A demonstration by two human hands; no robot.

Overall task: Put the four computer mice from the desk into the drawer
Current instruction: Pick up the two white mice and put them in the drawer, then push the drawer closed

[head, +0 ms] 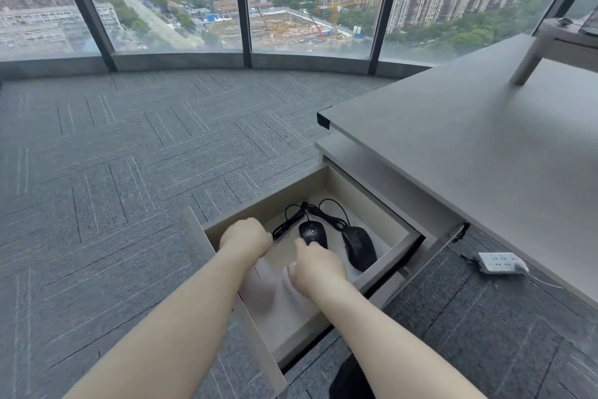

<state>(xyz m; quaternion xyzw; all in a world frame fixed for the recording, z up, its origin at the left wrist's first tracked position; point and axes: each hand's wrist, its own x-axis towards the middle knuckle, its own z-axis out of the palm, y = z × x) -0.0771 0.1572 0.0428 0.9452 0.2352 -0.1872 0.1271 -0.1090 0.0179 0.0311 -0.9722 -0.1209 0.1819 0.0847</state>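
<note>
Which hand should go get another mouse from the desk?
Probably the right hand: it is on the desk's side. The left hand is farther off, over the drawer's left part, beside the cables.

No readable text, labels, brands or numbers anywhere in view

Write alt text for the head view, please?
Two bare hands, left hand and right hand, reach into an open drawer holding two black wired mice. Grey desk right; city windows beyond.
</note>
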